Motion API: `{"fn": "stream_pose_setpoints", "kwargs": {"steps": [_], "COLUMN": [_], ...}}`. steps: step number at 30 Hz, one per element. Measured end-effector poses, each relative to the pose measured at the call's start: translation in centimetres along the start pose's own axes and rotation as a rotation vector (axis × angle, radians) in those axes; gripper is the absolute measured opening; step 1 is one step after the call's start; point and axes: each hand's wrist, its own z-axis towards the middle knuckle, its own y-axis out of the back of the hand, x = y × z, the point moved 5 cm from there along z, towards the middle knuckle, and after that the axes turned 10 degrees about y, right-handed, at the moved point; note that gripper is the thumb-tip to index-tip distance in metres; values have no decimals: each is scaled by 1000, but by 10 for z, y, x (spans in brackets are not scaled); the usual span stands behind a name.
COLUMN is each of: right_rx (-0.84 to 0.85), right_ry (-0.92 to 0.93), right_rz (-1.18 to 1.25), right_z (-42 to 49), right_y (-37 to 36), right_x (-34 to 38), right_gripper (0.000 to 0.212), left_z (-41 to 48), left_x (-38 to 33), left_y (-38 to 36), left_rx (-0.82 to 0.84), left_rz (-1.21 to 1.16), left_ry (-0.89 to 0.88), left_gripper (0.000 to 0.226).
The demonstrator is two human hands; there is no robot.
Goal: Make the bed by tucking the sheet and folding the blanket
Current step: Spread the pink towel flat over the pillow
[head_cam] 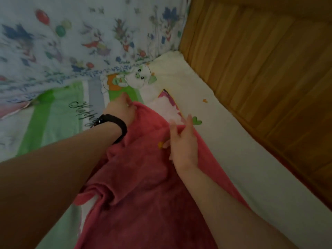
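Observation:
A pink-red fleece blanket (143, 177) lies bunched on the bed, running from the bottom of the view up to the middle. My left hand (122, 108), with a black band on the wrist, is closed on the blanket's far left corner. My right hand (183, 141) pinches the blanket's far edge on the right, fingers partly spread. Under the blanket is a white sheet (224, 141) printed with green stripes, script lettering and cartoon animals.
A pale blue floral pillow or quilt (80, 36) lies across the head of the bed at the top left. A wooden panelled wall (269, 60) runs along the bed's right side, tight against the mattress edge.

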Motion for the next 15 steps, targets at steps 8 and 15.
{"fn": "stream_pose_setpoints", "kwargs": {"steps": [8, 15], "right_rx": [-76, 307], "right_ry": [86, 284], "right_rz": [232, -333], "right_z": [86, 100], "right_y": [2, -40], "right_x": [53, 31], "right_gripper": [11, 68], "left_z": [23, 27], "left_x": [-75, -61], "left_y": [13, -48], "left_rx": [-132, 157], "left_rz": [-218, 252], "left_ry": [-185, -235], "left_gripper": [21, 67]}}
